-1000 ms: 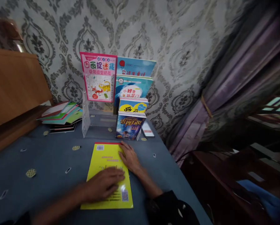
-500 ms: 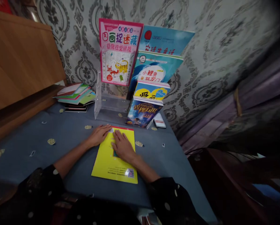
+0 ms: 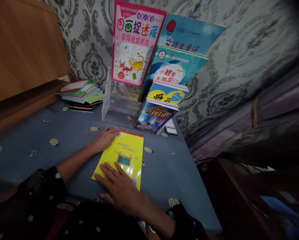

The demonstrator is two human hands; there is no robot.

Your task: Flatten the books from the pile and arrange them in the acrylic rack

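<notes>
On the cloth-covered table lies a yellow book (image 3: pixel 131 145) with a red edge at its far end and a small green chalkboard picture. My left hand (image 3: pixel 106 138) rests at the book's far left corner, fingers stretched across that corner. Over the near left part of the cover lies my right hand (image 3: pixel 119 186), flat with its fingers spread. It hides much of the book's near edge. Neither hand is closed around the book.
Behind the book stands a clear stepped rack (image 3: pixel 119 110). A pink picture book (image 3: pixel 136 43) and several blue and yellow books (image 3: pixel 156 115) stand in it. Thin booklets (image 3: pixel 81 93) are piled at the back left, beside a wooden panel (image 3: pixel 26 50). A curtain (image 3: pixel 222 123) hangs at the right.
My right hand has slid from the book's far part down to its near left part, uncovering the chalkboard picture. My left hand stays at the far corner. The book has turned slightly.
</notes>
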